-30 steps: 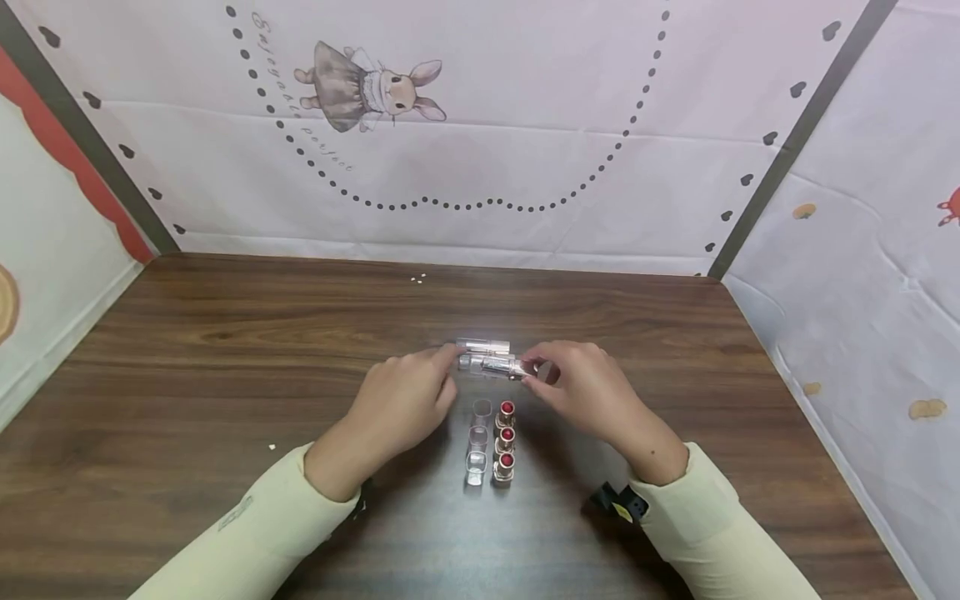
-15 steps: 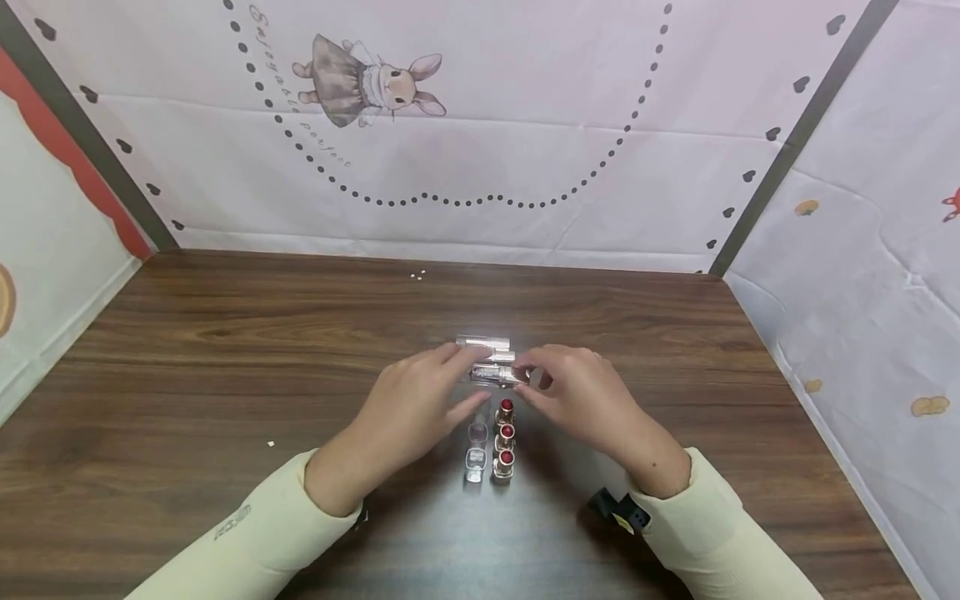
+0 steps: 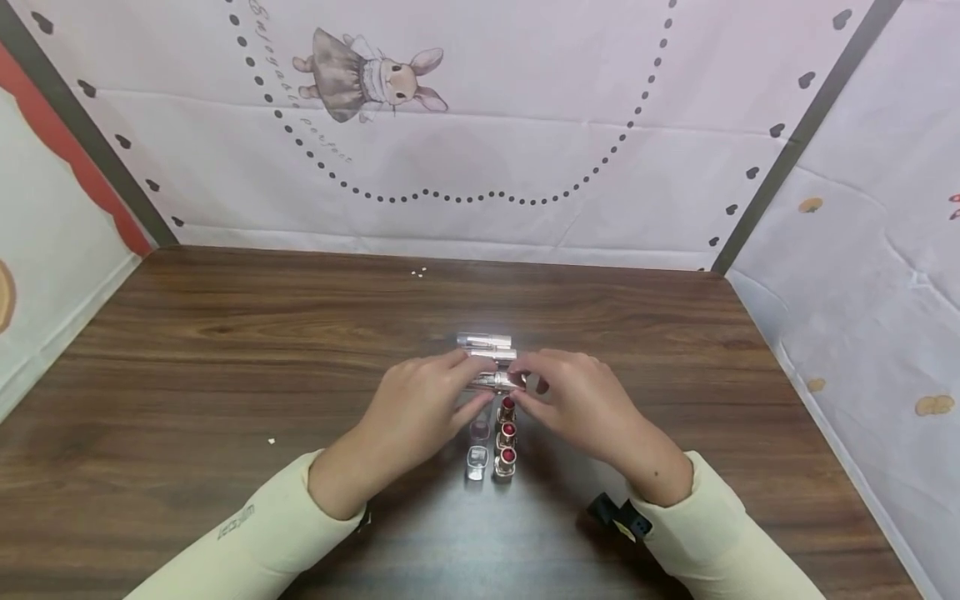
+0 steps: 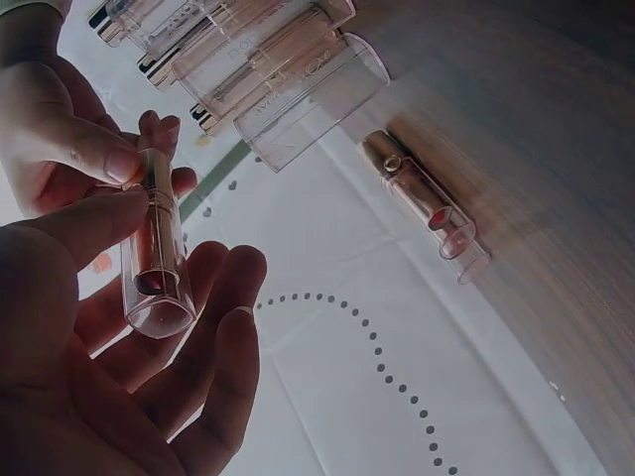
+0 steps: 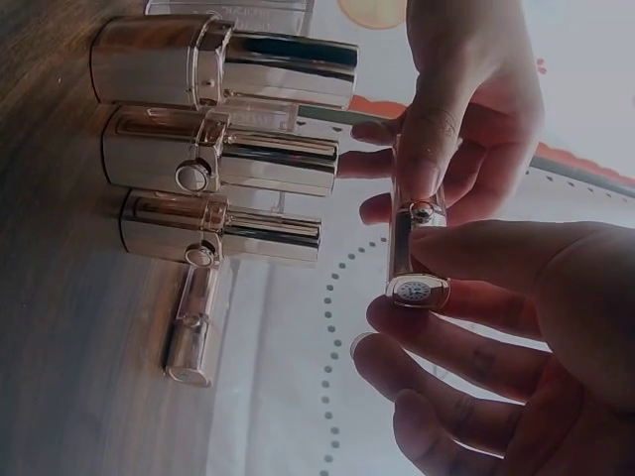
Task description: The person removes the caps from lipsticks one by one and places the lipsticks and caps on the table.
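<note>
A lipstick in a clear cap is held level between both hands, beyond the standing row. My left hand pinches its capped end, thumb and fingers on either side. At the gold base my right hand grips with thumb and fingertips; in the right wrist view its other fingers are loosely bent. A red tip shows through the held lipstick's cap. Three uncapped red lipsticks stand in a column nearer the body. Clear caps stand left of them, one hidden by the left hand.
A capped lipstick lies on the wooden table beyond the hands, with another shiny piece just nearer. Small white bits lie near the back edge. A printed cloth wall rises behind.
My left hand has gone from a pointing index finger near the lying pieces to a pinch on the capped end. The held lipstick has come slightly nearer the body with the right hand.
</note>
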`<state>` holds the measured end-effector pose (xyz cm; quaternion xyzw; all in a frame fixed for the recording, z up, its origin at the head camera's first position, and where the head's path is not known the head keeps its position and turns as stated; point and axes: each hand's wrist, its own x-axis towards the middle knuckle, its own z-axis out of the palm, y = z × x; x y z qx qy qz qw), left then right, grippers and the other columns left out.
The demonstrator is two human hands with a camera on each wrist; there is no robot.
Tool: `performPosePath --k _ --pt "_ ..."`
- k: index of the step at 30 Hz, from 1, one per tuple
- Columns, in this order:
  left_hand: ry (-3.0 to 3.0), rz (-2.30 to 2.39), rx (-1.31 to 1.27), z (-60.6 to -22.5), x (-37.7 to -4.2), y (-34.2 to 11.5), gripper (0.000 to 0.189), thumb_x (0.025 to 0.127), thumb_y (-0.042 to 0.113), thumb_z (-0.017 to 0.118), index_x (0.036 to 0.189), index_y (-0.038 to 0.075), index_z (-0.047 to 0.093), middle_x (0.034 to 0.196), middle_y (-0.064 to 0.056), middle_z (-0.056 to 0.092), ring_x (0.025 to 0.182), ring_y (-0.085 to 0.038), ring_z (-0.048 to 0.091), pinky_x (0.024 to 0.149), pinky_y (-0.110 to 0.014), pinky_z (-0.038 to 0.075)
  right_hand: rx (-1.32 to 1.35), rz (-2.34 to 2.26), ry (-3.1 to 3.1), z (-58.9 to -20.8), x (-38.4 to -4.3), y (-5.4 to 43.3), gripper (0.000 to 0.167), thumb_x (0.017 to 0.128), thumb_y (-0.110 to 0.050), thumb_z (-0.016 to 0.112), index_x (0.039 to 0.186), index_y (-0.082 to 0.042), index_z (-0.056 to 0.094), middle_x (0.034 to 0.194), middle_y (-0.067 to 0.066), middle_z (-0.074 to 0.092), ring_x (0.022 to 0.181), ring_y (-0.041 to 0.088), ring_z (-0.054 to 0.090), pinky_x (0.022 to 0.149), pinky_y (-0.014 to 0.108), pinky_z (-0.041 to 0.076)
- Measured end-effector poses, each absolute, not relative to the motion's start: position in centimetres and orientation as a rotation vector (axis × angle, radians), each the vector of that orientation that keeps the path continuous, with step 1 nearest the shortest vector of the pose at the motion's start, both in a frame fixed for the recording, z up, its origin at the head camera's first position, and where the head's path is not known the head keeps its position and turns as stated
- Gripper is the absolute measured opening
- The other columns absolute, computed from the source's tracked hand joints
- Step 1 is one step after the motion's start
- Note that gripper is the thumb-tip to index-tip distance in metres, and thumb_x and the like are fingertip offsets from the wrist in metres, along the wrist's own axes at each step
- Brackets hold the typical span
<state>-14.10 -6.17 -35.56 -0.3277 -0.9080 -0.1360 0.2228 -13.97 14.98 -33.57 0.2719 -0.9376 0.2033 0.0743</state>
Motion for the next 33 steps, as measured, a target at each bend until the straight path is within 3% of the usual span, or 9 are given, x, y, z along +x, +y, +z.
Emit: performPosePath --k 7,14,27,33 --pt "-2.517 -0.377 -0.906 -35.45 -14.08 -6.18 0.029 0.086 0.032 0.079 0.110 0.019 0.071 0.081 0.004 0.066 0.058 -0.015 0.060 0.053 -0.033 0.050 0.796 0.625 -2.849 -33.63 -13.91 14.76 0.022 0.086 -0.020 0.079 0.107 -0.015 0.072 0.093 -0.004 0.075 0.074 0.009 0.068 0.062 0.022 0.052" --pt "-2.521 -0.374 -0.903 -35.43 -14.07 -6.23 0.028 0.085 0.033 0.079 0.108 0.020 0.070 0.083 0.004 0.070 0.062 -0.017 0.064 0.054 -0.035 0.051 0.841 0.616 -2.800 -33.81 -14.00 14.60 0.028 0.085 -0.021 0.080 0.111 -0.016 0.072 0.092 -0.005 0.074 0.071 0.009 0.066 0.061 0.022 0.050" --pt "-2.536 -0.369 -0.896 -35.41 -14.01 -6.09 0.026 0.086 0.032 0.079 0.108 0.021 0.071 0.084 0.005 0.071 0.062 -0.014 0.065 0.054 -0.033 0.051 0.855 0.514 -2.761 -34.20 -14.11 14.60 0.023 0.087 -0.027 0.078 0.107 -0.016 0.075 0.093 -0.005 0.074 0.067 0.003 0.060 0.061 0.024 0.049" --pt "-2.550 -0.369 -0.890 -35.50 -13.90 -6.03 0.026 0.086 0.033 0.078 0.108 0.020 0.072 0.084 0.004 0.072 0.063 -0.015 0.066 0.054 -0.034 0.052 0.849 0.529 -2.772 -34.30 -14.05 14.65 0.021 0.088 -0.027 0.078 0.106 -0.017 0.074 0.093 -0.005 0.074 0.067 0.007 0.062 0.061 0.025 0.049"
